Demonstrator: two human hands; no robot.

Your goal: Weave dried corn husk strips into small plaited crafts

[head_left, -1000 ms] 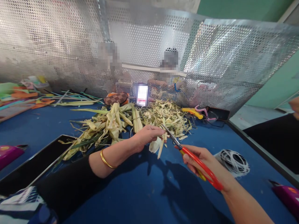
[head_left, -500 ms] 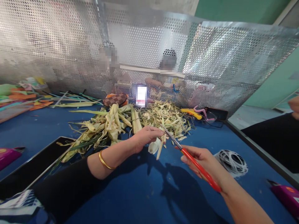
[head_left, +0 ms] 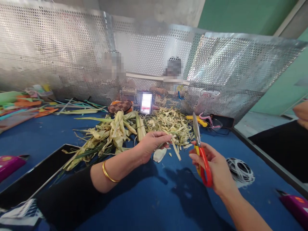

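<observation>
A right hand (head_left: 216, 168), its forearm angled in from the lower right, grips red-and-yellow scissors (head_left: 197, 132), blades pointing up. Opposite, the outstretched left hand (head_left: 152, 146) pinches a pale husk strip (head_left: 176, 150) slanting down from its fingertips. Half a second earlier, the blades reached the fingertips; now they stand apart. Beyond lies a shredded heap (head_left: 166, 123).
</observation>
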